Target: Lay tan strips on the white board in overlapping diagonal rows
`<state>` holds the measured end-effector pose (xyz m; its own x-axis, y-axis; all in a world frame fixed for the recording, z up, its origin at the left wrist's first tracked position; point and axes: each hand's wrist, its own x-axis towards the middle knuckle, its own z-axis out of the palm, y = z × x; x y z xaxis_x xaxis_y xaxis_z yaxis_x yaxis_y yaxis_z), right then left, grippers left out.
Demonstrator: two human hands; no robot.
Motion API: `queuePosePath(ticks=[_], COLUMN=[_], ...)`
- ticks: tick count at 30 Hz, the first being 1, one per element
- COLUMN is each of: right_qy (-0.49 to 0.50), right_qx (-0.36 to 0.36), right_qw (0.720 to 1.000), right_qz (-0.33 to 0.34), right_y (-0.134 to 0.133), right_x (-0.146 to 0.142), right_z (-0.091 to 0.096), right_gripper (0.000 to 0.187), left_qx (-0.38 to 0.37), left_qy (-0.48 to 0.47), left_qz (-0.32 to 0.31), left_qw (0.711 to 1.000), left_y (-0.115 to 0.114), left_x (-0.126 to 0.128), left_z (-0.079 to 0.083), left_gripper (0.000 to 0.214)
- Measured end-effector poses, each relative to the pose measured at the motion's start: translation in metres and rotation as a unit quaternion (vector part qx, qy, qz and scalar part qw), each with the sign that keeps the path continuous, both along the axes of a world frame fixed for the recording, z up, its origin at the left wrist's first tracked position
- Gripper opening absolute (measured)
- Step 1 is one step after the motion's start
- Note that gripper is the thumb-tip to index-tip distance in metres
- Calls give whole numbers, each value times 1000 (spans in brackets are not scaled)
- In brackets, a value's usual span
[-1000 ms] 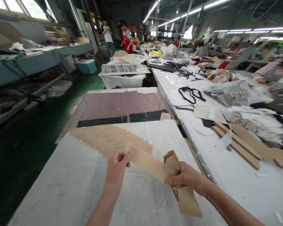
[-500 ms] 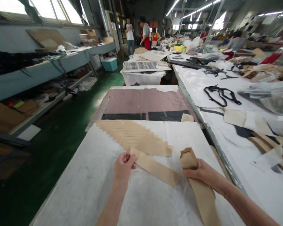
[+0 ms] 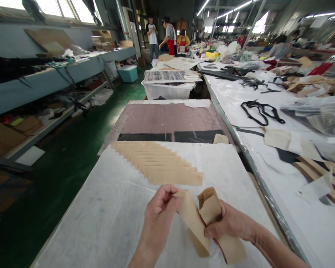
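Observation:
My left hand point(image 3: 162, 212) pinches one end of a tan strip point(image 3: 191, 221), which curves down toward the right. Folded in the grip of my right hand point(image 3: 231, 223) is a bundle of tan strips point(image 3: 210, 206), its lower end hanging below the fingers. The single strip's far end lies close beside the bundle; whether they touch I cannot tell. Just beyond both hands, a row of overlapping tan strips point(image 3: 162, 163) fans out in steps on the white-covered table point(image 3: 100, 208).
Behind the white cover lies a brownish board point(image 3: 156, 117) with black strips point(image 3: 145, 137) along its near edge. To the right, a long worktable point(image 3: 229, 96) carries black straps point(image 3: 262, 113), plastic bags and tan pieces. Several people stand or sit further back. A green floor aisle point(image 3: 80, 149) runs along the left.
The fanned row stays in place. My left hand has drawn a strip nearer, away from the row, and my right hand has moved left with the bundle, so the hands are closer together.

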<state>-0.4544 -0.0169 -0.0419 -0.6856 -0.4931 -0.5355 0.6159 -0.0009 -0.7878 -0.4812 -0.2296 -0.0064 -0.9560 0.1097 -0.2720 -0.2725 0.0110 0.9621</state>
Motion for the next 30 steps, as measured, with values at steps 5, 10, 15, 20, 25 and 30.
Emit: queuePosePath(ticks=[5,10,15,20,25,30], right_qy=[35,62,83,177,193,187], right_qx=[72,174,226,324,394,419], right_qw=[997,981,955,909,878,862], right_qz=[21,-66,-173,-194,-192,-213], right_y=[37,52,43,37,32,28], right_x=[1,-18,-43,-52,-49,-48], right_z=[1,-1,-20,-49,-57,-54], right_gripper=[32,31,33,37,46,51], left_qx=[48,-43,-274,-356,-372,-375], left_qy=[-54,-75,-49,-48,-59,-58], left_qz=[116,121,57,49,34,23], left_qw=[991,989,959,932,926,925], left_y=[-27,-40,-43,-45,-47,-48], left_x=[-13,-28,-49,-61,-65,-67], left_z=[-30,-63,-76,-82,-84,-87], left_gripper=[32,33,26,22,23,27])
